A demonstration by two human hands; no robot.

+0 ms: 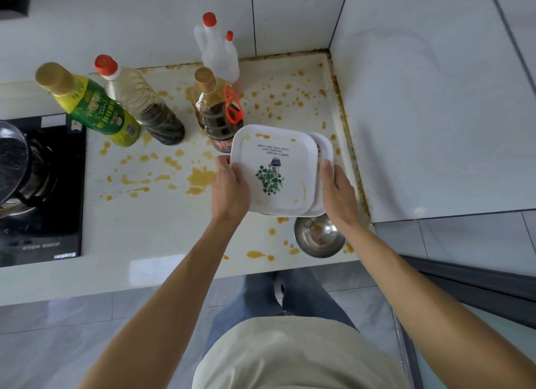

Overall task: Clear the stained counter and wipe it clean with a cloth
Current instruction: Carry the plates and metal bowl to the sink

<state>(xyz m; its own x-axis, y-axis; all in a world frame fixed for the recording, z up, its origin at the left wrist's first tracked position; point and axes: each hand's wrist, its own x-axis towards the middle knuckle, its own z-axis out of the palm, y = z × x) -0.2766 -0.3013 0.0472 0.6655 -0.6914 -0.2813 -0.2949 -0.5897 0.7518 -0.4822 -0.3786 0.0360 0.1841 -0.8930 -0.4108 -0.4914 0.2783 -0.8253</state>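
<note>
- Over the right end of the counter (162, 237), I am holding a stack of square white plates: the top plate (278, 171), printed with a green plant and some lettering, is sitting askew on a lower plate (326, 156) that is peeking out along the right side.
- My left hand (230, 190) is gripping the stack's left edge, thumb curling over the rim.
- My right hand (338, 194) is gripping the right edge, thumb lying on the lower plate's rim.
- Yellow stains (200, 178) are spotting the counter, thickest left of the plates and toward the back corner; a few smears are showing on the top plate too.
- Just below my right wrist, a steel bowl (319, 237) is sitting near the counter's front edge.
- Behind the plates: a dark sauce jug (216, 113) with an orange handle, a clear jug (216, 49) with red caps, a red-capped bottle (142, 101), a green-labelled bottle (92, 104).
- Far left, a black stove (43, 229) is carrying a pot (13, 159).
</note>
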